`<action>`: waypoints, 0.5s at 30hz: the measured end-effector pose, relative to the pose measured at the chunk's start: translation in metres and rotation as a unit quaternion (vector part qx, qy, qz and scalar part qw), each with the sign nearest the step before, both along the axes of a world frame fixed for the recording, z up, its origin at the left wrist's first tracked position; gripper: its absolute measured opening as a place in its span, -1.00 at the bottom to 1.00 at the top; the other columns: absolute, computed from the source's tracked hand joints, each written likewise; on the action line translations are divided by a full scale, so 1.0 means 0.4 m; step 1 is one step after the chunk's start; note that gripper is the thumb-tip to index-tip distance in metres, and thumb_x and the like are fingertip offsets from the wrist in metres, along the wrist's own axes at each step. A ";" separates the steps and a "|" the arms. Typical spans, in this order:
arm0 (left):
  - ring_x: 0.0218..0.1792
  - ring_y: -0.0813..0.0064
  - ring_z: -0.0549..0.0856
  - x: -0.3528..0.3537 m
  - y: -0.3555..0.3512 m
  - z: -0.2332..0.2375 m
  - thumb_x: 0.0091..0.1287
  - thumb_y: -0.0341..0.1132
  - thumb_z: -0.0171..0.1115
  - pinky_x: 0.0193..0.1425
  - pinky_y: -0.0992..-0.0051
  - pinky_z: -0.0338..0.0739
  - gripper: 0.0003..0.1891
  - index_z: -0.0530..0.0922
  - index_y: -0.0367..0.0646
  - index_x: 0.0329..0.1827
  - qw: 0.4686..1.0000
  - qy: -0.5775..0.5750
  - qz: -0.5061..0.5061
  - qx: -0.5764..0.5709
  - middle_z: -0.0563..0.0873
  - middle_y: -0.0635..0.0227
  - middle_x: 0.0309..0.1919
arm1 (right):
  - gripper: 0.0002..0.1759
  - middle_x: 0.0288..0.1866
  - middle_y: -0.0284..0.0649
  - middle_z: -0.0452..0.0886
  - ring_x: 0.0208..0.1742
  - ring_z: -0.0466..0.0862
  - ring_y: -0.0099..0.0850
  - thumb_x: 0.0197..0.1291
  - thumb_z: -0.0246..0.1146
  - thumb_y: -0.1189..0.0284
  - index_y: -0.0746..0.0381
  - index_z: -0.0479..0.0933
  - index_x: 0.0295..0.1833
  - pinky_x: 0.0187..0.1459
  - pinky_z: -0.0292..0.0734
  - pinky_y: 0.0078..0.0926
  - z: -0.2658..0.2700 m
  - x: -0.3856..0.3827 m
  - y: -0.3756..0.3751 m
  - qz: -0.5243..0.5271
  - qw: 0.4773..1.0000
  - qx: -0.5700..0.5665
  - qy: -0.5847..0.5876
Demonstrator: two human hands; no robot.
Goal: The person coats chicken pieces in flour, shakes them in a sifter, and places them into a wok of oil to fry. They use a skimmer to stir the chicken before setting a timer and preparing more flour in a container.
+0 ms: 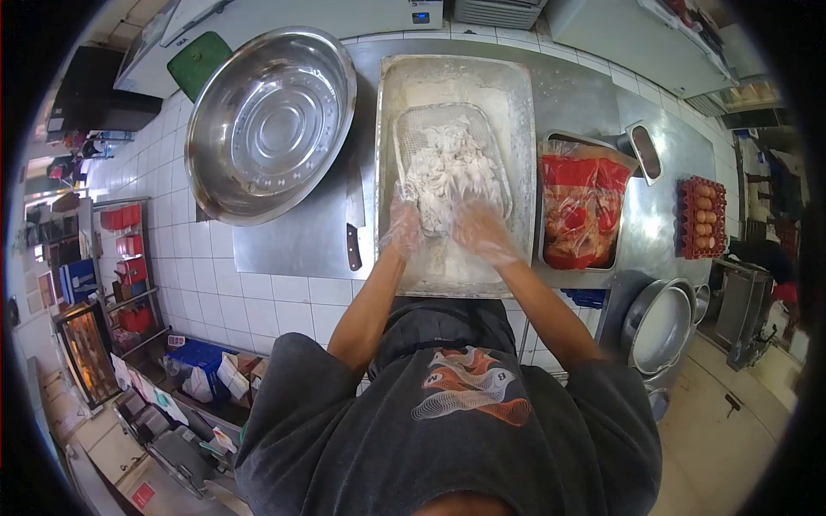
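Observation:
A large metal tray [521,112] dusted with flour stands on the steel table, and inside it lies a wire mesh basket [411,129] heaped with flour-coated pieces [449,159]. My left hand [404,225], in a clear plastic glove, is at the basket's lower left edge; its fingers are partly hidden by flour and blur. Gloved as well, my right hand [480,230] is at the lower right of the heap, its fingers smeared by motion among the pieces. Whether either hand grips anything does not show.
A big steel bowl [284,129] and a knife [354,245] are left of the tray. To the right are a tray with a red plastic bag [585,202], a small metal container [644,150], a carton of eggs [703,215] and a round pot [661,327].

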State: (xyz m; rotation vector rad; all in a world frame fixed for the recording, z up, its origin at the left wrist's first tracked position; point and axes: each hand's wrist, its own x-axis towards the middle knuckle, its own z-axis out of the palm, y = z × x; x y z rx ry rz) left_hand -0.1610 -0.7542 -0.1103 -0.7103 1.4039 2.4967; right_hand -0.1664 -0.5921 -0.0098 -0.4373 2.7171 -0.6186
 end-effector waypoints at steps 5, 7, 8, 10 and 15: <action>0.15 0.38 0.60 0.014 0.036 -0.042 0.52 -0.32 -0.08 0.19 0.40 0.61 -0.58 0.24 -0.11 0.42 0.994 0.000 -0.047 -0.097 0.54 0.27 0.20 | -0.49 -0.15 0.03 0.58 -0.13 0.56 -0.03 0.16 0.17 0.28 0.34 0.45 0.19 0.00 0.45 -0.08 -0.197 -0.067 0.006 0.075 0.988 -0.050 0.127; 0.18 0.38 0.58 0.020 0.019 -0.024 0.53 -0.30 -0.08 0.22 0.41 0.59 -0.57 0.23 -0.12 0.43 0.999 0.009 -0.028 -0.018 0.53 0.27 0.21 | -0.43 -0.06 0.05 0.57 -0.16 0.59 -0.05 0.16 0.16 0.29 0.29 0.42 0.29 -0.06 0.47 -0.09 -0.019 -0.023 -0.016 0.036 0.995 -0.040 0.080; 0.19 0.39 0.57 0.022 0.014 -0.010 0.53 -0.29 -0.08 0.24 0.41 0.57 -0.57 0.23 -0.12 0.43 1.000 0.013 -0.017 0.022 0.52 0.27 0.22 | -0.42 -0.01 0.08 0.56 -0.08 0.58 -0.03 0.17 0.14 0.30 0.31 0.40 0.30 -0.01 0.46 -0.08 -0.010 -0.006 -0.003 0.057 0.994 -0.048 0.073; 0.11 0.32 0.62 0.014 0.025 0.076 0.50 -0.35 -0.04 0.13 0.39 0.66 -0.53 0.19 -0.13 0.45 0.997 0.026 0.009 0.078 0.53 0.17 0.20 | -0.42 0.10 0.15 0.53 0.08 0.55 0.00 0.19 0.11 0.31 0.34 0.37 0.32 0.08 0.44 -0.04 -0.005 0.019 0.040 0.101 0.991 -0.065 0.057; 0.11 0.24 0.64 0.023 0.020 0.123 0.50 -0.34 -0.02 0.11 0.29 0.70 -0.54 0.20 -0.07 0.44 0.992 0.011 -0.001 0.123 0.52 0.14 0.21 | -0.41 0.06 0.30 0.53 0.14 0.53 0.12 0.11 0.20 0.41 0.43 0.38 0.27 0.23 0.40 -0.14 -0.023 -0.070 0.058 -0.005 0.980 -0.112 0.162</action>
